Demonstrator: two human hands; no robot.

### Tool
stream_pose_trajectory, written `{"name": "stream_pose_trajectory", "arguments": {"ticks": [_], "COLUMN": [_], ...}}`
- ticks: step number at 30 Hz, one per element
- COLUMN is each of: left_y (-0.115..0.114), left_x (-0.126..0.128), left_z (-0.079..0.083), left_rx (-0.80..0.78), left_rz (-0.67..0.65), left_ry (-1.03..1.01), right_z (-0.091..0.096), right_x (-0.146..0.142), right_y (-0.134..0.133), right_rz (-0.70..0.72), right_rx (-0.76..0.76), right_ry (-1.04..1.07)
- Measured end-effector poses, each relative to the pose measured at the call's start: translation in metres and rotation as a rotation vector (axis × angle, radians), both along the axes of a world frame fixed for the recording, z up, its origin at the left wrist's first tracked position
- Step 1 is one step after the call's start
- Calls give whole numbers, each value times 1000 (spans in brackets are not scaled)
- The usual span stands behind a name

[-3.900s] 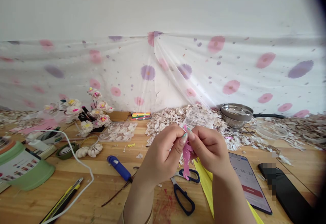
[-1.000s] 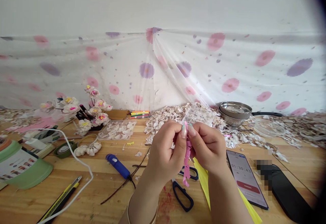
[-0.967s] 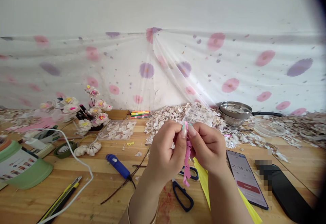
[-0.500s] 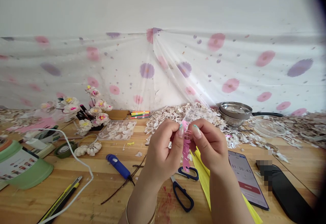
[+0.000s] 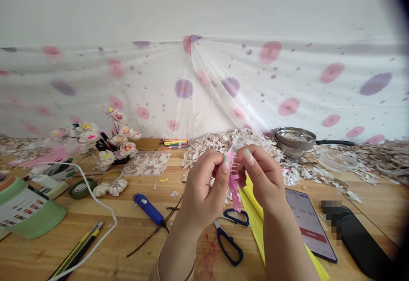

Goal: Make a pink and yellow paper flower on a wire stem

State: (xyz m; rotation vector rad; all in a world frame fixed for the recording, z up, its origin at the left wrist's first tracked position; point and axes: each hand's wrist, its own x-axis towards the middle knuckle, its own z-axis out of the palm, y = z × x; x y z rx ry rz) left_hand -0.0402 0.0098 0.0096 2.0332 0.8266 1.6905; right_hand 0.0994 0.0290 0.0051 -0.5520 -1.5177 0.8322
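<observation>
At the centre of the frame both hands are raised above the wooden counter (image 5: 128, 225) with a pink fringed paper strip (image 5: 234, 185) between them. The left hand (image 5: 204, 187) has its grip closed: thumb and forefinger pinch the top of the strip from the left. The right hand (image 5: 260, 176) has its grip closed on the same strip from the right, fingers curled against its edge, the thumb tip standing a little apart from the left thumb so that the cut fringe shows between them. The strip hangs down from the fingertips, its lower end free in the air above the blue-handled scissors (image 5: 228, 238), which lie on the counter at lower centre.

Just right of the scissors, a yellow paper sheet (image 5: 255, 221) runs under the right forearm. Beside it, at lower right, lies a phone (image 5: 306, 223) showing a timer. A blue-handled tool (image 5: 148, 208) lies left of the hands. Behind the hands is a heap of pale petal scraps (image 5: 207, 149), with steel bowls (image 5: 295, 140) to its right. Paper flowers (image 5: 105, 138) stand at middle left.
</observation>
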Motion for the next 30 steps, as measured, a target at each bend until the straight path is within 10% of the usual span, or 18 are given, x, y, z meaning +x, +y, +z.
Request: {"name": "stream_pose_trajectory", "arguments": {"ticks": [13,30], "left_y": [2,7], "left_x": [-6,2], "left_z": [2,-8], "left_rx": [-166,123], "left_rz": [-95,101], "left_ry": [3,121], "right_z": [-4,-2], "right_x": [4,-5], "right_y": [2,-3], "right_rz": [61,-233], "right_rx": [62,89], "right_ry": [-132,-186]}}
